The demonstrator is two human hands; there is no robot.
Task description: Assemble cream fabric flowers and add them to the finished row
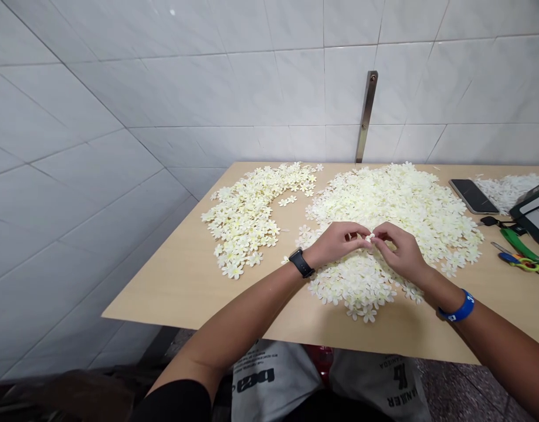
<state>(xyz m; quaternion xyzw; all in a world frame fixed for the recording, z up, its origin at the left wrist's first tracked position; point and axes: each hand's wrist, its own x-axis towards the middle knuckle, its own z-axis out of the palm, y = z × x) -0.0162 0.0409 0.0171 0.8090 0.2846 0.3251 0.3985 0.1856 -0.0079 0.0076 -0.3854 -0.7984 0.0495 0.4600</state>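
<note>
My left hand (339, 241), with a black watch on its wrist, pinches one side of a small white artificial flower (370, 237). On the other side of that flower, the thumb and fingertips of my right hand (400, 251) are closed on it; a blue band circles this wrist. Both hands hover over a large heap of loose white and pale yellow artificial flowers (383, 199). A second, curved pile of such flowers (243, 220) lies to the left on the wooden table. The fingers hide part of the held flower.
At the right lie a phone (474, 196), colourful scissors (518, 259), a green-handled tool (522, 246) and a dark box (535, 211). Small white pieces (507, 190) are heaped behind them. A tiled wall (251, 88) with a metal strip (366, 117) borders the table (181, 293).
</note>
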